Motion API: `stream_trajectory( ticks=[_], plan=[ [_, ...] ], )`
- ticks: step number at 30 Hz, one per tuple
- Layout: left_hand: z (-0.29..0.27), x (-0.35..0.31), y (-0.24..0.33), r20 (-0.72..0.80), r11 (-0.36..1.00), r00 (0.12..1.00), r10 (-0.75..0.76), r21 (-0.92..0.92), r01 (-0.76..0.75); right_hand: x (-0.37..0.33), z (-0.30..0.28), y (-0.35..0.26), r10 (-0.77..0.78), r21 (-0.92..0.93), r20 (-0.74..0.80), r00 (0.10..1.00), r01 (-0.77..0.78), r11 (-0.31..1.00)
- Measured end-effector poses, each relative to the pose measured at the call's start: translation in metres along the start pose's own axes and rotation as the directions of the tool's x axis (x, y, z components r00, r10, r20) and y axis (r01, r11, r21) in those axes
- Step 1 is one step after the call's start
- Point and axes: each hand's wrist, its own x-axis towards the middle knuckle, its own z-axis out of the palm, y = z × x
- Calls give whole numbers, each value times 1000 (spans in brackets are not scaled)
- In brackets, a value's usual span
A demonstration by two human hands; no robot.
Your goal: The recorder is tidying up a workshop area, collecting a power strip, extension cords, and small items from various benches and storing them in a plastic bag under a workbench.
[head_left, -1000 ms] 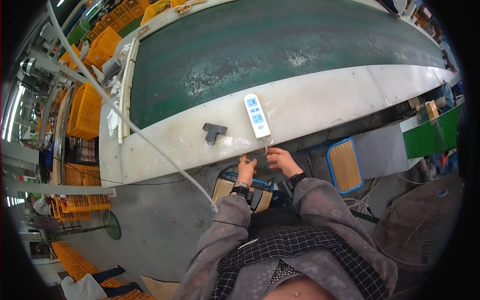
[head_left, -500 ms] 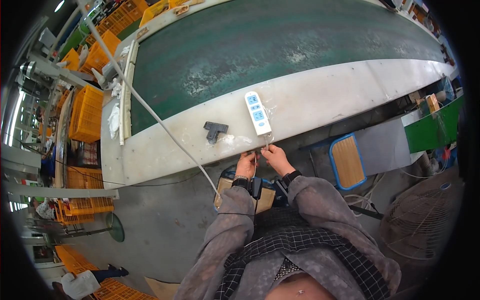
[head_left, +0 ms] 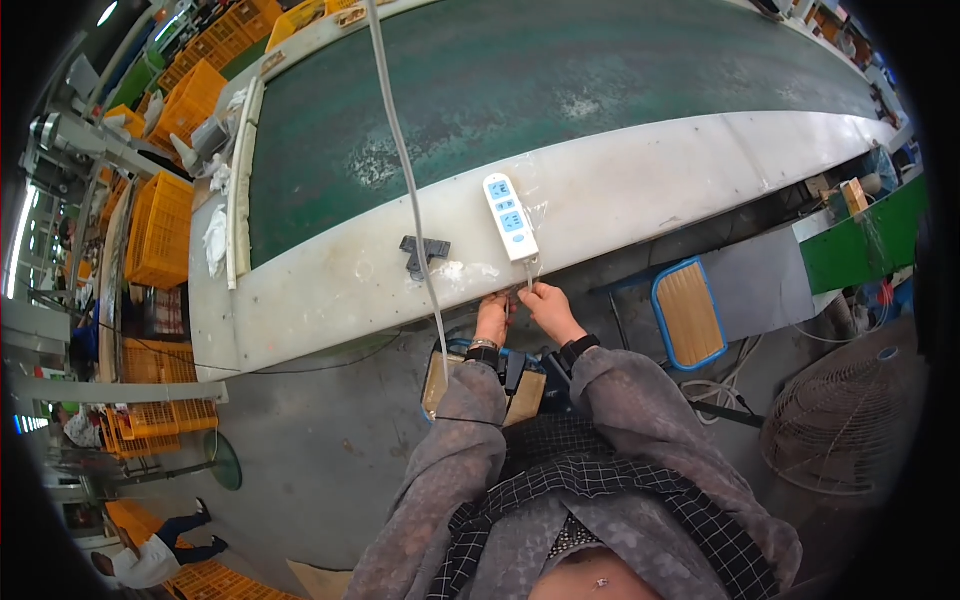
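Observation:
A white power strip (head_left: 511, 217) with blue socket faces lies on the pale border of the work table, its lower end toward me. From that end a short grey cord (head_left: 530, 273) drops over the table edge to my fingers. My right hand (head_left: 552, 310) pinches the cord just below the edge. Close beside it, my left hand (head_left: 493, 320) is closed, fingertips near the same cord; the exact grip is partly hidden. Left of the strip rests a black T-shaped plastic piece (head_left: 424, 254). A long grey-white cable (head_left: 397, 140) crosses in front of this piece and runs down to my left forearm.
The table's green belt surface (head_left: 560, 90) spreads beyond the pale border. A blue-rimmed wooden stool (head_left: 689, 314) stands at right, with a large fan (head_left: 835, 420) nearer me. Yellow crates (head_left: 160, 230) are stacked at left. Another person (head_left: 150, 562) is on the floor area at lower left.
The long cable has swung rightward at its upper part and now passes over the black piece. My hands keep nearly the same place by the cord. The person at lower left has shifted their legs.

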Motion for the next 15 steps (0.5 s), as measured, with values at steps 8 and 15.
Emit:
stream_trajectory(
  ticks=[8, 15],
  plan=[
    [2, -3, -3, 4, 993, 999, 33, 116, -33, -6, 3, 5, -23, 95, 14, 1000, 22, 995],
    [8, -18, -14, -28, 964, 980, 198, 184, -190, -4, 9, 7, -80, 270, 25, 996, 71, 960]
  ],
)
